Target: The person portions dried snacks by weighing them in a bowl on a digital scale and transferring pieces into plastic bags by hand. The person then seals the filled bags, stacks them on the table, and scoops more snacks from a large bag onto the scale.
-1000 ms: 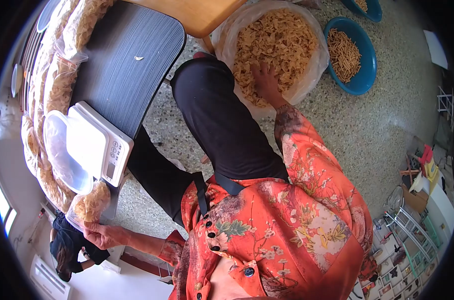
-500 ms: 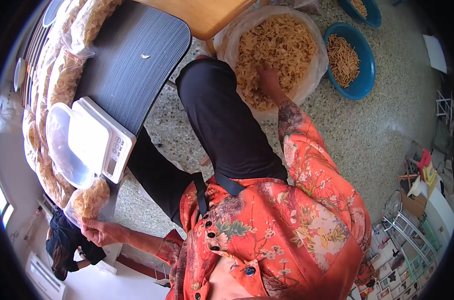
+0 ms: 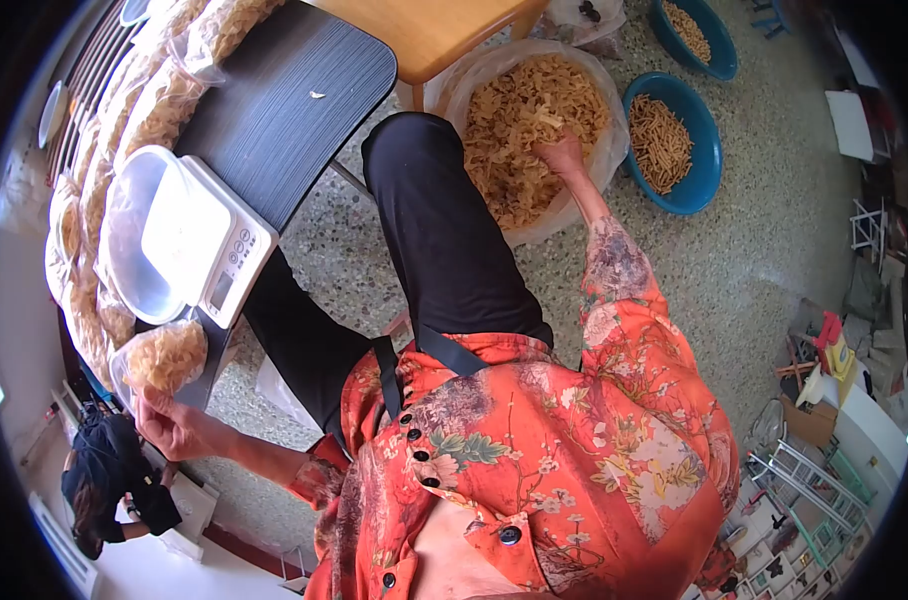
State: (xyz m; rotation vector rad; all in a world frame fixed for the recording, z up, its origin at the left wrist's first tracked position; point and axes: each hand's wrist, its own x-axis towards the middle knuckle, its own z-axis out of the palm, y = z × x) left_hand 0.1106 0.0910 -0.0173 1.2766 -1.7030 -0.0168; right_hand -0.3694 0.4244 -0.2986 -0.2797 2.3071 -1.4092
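Observation:
My left hand (image 3: 179,426) pinches a small clear plastic bag of chips (image 3: 167,358) by its edge, beside the table's near corner. My right hand (image 3: 564,156) is closed around some flat, yellowish chips over the large plastic-lined container of chips (image 3: 509,195) on the floor. A few pieces stick out past its fingertips. Close to the small bag, a white digital scale (image 3: 236,262) rests on the dark table (image 3: 284,100). Against the scale's far side is a white plastic tub (image 3: 134,235).
Filled bags of chips (image 3: 159,115) line the table's far left edge. Two blue basins (image 3: 709,150) of stick-shaped snacks stand right of the large container. A wooden stool (image 3: 414,30) is at the top. Another person (image 3: 104,480) is at lower left.
My right hand has lifted and shifted right, with chips now showing at its fingertips. My left hand still holds the small bag, slightly higher in view. The camera view has shifted.

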